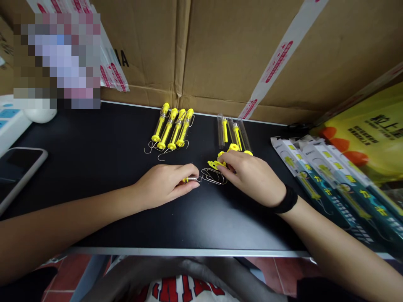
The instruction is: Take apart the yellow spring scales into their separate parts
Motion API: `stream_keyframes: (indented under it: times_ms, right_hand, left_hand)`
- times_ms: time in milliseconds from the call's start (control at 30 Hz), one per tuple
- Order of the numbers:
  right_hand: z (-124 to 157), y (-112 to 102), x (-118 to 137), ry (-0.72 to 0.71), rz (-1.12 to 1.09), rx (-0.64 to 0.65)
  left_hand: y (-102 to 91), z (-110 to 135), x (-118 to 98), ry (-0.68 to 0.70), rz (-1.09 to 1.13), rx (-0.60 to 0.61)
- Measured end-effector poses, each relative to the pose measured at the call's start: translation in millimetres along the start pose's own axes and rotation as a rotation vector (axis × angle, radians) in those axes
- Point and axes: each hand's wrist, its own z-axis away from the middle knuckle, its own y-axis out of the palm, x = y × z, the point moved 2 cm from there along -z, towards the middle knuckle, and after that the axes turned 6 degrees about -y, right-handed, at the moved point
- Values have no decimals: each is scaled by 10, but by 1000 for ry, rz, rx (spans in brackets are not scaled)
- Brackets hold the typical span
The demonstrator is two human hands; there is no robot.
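Note:
My left hand (171, 184) is closed in a pinch on a small metal spring (191, 179) with a yellow end and a wire loop at its tip. My right hand (247, 174), with a black band at the wrist, is closed at a yellow plastic piece with holes (213, 164); the fingers partly cover other yellow parts. Just below those fingertips lie several bent wire hooks (214, 176). Behind the right hand are clear plastic tubes (220, 132) and yellow graduated rods (237, 137). Assembled yellow spring scales (168, 128) lie side by side further left, their hooks towards me.
Cardboard (214, 54) stands along the back of the black table (126, 226). Printed spring-scale packages (327, 184) and a yellow bag (371, 130) occupy the right side. A phone (23, 172) and a white power strip (12, 121) are at the left.

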Motion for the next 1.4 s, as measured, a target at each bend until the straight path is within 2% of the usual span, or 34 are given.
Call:
stream_keyframes:
  times_ms: [233, 367, 500, 633, 767, 833, 1033, 1267, 1333, 1400]
  right_hand:
    - [0, 24, -13, 16, 57, 14]
    - [13, -21, 16, 15, 15, -46]
    - [49, -111, 160, -109, -176, -139]
    - [93, -93, 369, -273, -396, -90]
    - [113, -36, 428, -256, -513, -73]
    - [115, -57, 385, -213, -553, -109]
    - [131, -217, 209, -63, -608, -303]
    - [162, -273, 160, 66, -558, -506]
    - [185, -273, 168, 29, -467, -559]
    - [213, -269, 176, -39, -341, -593]
  left_hand:
    - [-3, 5, 1, -8, 13, 11]
    - [-4, 5, -4, -2, 24, -18]
    - [27, 24, -59, 102, -16, -49]
    - [73, 63, -120, 263, -2, -124]
    - [71, 60, -111, 323, 65, -129]
    - [38, 36, -76, 293, 117, -142]
    - [-50, -48, 88, -5, 262, -220]
    - [-15, -76, 155, -98, 452, -235]
    - [-54, -72, 150, -115, 426, -312]
    - [-129, -54, 130, -131, 340, -471]
